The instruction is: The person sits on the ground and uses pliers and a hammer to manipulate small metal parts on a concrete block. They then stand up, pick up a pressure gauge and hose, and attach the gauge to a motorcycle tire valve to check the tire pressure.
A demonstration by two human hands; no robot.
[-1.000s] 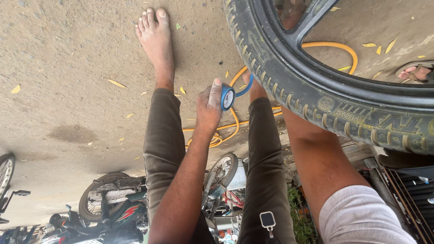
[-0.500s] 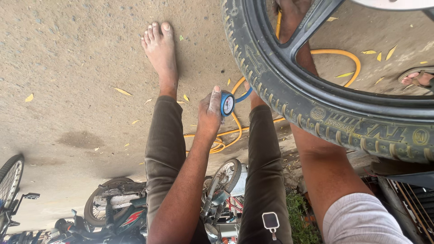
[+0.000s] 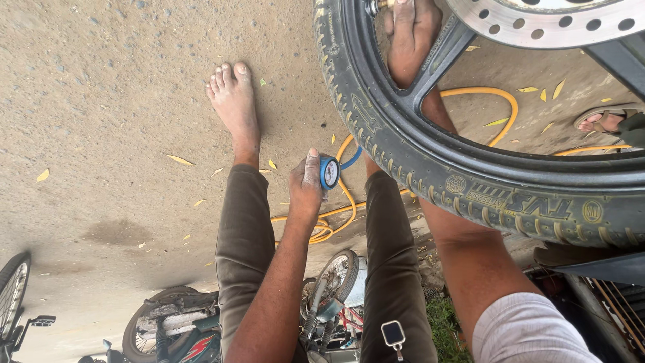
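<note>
At about 8 o'clock a parked motorbike (image 3: 168, 329) lies low in the view, and at 11 o'clock a bare foot (image 3: 235, 107) stands on the dusty ground (image 3: 101, 101). In the middle, the left hand (image 3: 306, 188) has its fingers curled tight around a small round blue gauge (image 3: 329, 172), with the thumb pressed beside its white face. A yellow hose (image 3: 336, 215) runs on the ground under it. At 1 o'clock the right hand (image 3: 413, 33) reaches through the big black wheel (image 3: 470, 181), fingers pressed near the little brass valve (image 3: 379, 5); I cannot tell how tight they grip. I think the fitting could slip off the valve if the hand wobbles, and air would hiss out. Raised letters and round marks sit on the tyre's side at 3 o'clock, black on black.
</note>
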